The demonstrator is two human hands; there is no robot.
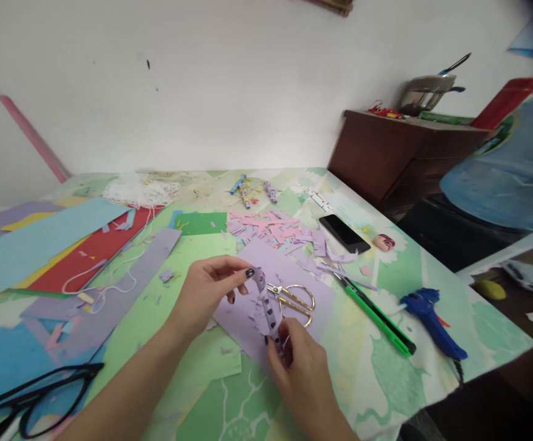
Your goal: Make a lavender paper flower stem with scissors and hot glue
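A rolled purple paper tube with dark spots slants over a purple sheet. My right hand grips its lower end, fingers closed around it. Near the tube's upper end, my left hand has thumb and fingers pinched together at a thin purple strip; the exact contact is small to see. Gold-handled scissors lie just behind the tube on the sheet, their blades partly hidden by it. Purple and pink paper scraps are heaped beyond the hands.
Right of the hands lie a green cutter, a blue glue gun, a black phone and a small pink case. Leftward are coloured sheets, white string and black glasses. Finished-looking spotted tubes lie at the back.
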